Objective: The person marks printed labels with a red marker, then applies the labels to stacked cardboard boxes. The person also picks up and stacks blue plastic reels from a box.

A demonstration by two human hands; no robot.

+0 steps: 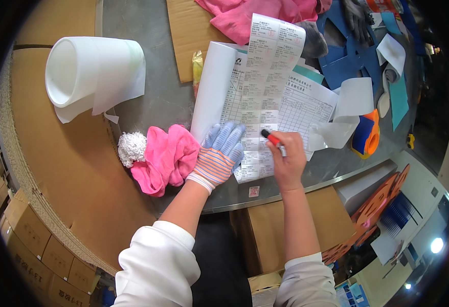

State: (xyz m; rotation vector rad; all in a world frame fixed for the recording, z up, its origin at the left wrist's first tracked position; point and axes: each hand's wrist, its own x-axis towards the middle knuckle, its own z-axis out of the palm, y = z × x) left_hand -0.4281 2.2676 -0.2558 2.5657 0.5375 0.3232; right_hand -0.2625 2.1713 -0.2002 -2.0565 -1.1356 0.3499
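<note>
My left hand [220,152], in a blue glove with orange stripes, lies flat with its fingers stretched over the left edge of the papers. Bare, my right hand [290,156] is closed around a short red and black pen-shaped tool [272,137], above a long strip of printed labels [263,82]. Red marks show on several labels, mostly toward the strip's far end. Under the strip lie printed forms with grids [308,105] and a curled white sheet [212,87]. A pink cloth [169,156] touches my gloved hand's left side.
Left of the papers are a large white roll [107,71] and a white foam-like ball [132,149]. On the right lie blue cut sheets [344,64], a curled clear-white strip [355,97] and an orange and blue tape roll [366,134]. Cardboard boxes [298,225] stand below the metal table's edge [224,205].
</note>
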